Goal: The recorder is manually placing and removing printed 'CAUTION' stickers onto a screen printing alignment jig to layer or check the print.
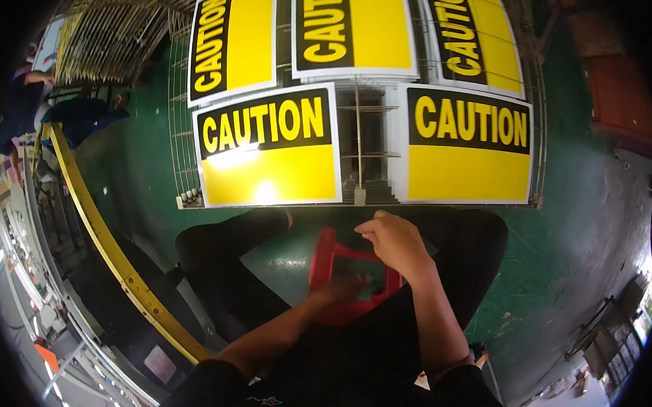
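My right hand (397, 239) hangs above my lap, in front of the wire rack's near edge. Its fingers are curled together; whether anything is between them is hidden. Lower and to the left, my left hand (345, 287) is smeared by motion and dark, so its fingers cannot be read. Beneath both hands is a red plastic stool (323, 260) between my legs. Yellow and black warning signs with white borders lie on the rack: one at near left (269, 168), one at near right (469, 173), and several behind. The near-right sign seems to top a stack.
The wire rack (360, 143) fills the space ahead, its near rail by my knees. A yellow beam (100, 219) runs along the left. Another person (28, 107) is at far left, near stacked wire racks (111, 41). Green floor (566, 207) shows on the right.
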The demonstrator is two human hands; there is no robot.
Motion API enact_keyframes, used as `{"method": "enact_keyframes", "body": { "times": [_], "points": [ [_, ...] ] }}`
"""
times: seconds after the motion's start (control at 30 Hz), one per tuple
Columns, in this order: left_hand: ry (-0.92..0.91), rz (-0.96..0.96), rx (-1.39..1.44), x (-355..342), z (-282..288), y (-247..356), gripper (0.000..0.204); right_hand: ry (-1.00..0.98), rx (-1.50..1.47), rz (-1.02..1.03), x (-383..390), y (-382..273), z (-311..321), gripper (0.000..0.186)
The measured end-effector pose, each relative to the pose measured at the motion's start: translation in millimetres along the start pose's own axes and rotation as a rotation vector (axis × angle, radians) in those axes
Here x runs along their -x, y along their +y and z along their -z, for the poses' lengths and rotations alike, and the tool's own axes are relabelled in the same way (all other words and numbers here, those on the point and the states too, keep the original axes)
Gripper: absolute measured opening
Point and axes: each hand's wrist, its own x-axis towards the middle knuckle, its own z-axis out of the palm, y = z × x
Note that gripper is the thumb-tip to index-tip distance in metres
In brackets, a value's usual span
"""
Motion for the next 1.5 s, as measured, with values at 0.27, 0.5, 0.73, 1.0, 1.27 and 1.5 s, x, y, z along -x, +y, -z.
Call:
{"method": "enact_keyframes", "body": {
  "times": [0.27, 0.5, 0.73, 1.0, 1.27, 1.5],
  "points": [
    [-0.097, 0.525, 0.219, -8, -29, 76, 0.059, -0.2, -0.109, 0.02, -1, -16, 9, 0.019],
    [0.187, 0.381, 0.301, -28, -81, 67, 0.051, -0.294, 0.049, 0.056, 8, 26, 7, 0.02],
    [0.281, 0.161, -0.165, -45, -26, 60, 0.032, -0.281, -0.004, 0.328, 13, 12, -12, 0.021],
    [1.146, -0.265, 0.224, 201, 72, 196, 0.03, 0.265, -0.078, 0.588, 56, -87, -16, 0.025],
    [1.719, -0.314, 0.57, 361, 44, 125, 0.03, -0.104, -0.173, 1.184, 129, -395, -113, 0.026],
    [1.719, -0.351, 0.523, 366, 40, 113, 0.034, -0.362, 0.097, 1.658, 146, -593, -267, 0.016]
  ]
}}
